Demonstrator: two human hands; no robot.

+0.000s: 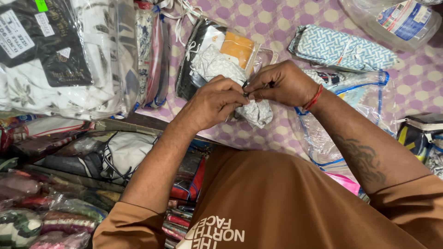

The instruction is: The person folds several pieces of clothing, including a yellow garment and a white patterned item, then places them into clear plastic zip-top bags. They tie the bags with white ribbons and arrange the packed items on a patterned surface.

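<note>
Both hands pinched over a folded grey-white garment

Currently the left hand (pixel 213 102) and the right hand (pixel 282 84) meet at the middle of the surface with the purple-and-cream dotted cover (pixel 281 20). Fingers of both hands are closed: each pinches at one small dark item (pixel 246 92) where the fingertips touch. Too small to tell what it is; a clip, tag or fastener is possible.

Directly under the fingers lies a folded grey-white patterned garment (pixel 258 113). It partly sits on a clear packet with an orange card (pixel 230 48) inside. Long axis of the garment and packet runs diagonally, from the far-left side down toward the person. Garment touches or nearly touches both hands; neither hand is clearly nearer, since the pinch point is shared.

Around it:
- Right of the hands, a clear bag with blue trim (pixel 355 99), partly under the right forearm. A red thread band (pixel 314 97) sits on the right wrist.
- Far side, a folded blue-and-white patterned cloth bundle (pixel 339 48), well apart from the hands.
- Far-right corner, a clear plastic container with a label (pixel 397 20).
- Far-left corner, a stack of bagged white printed garments (pixel 78 60) with black tags.
- Below the near edge, on the left, shelves of more packed textiles (pixel 69 184).

Judgement: the relation that matters is fingers straight above the garment's near end, so any pull goes along its diagonal.
</note>
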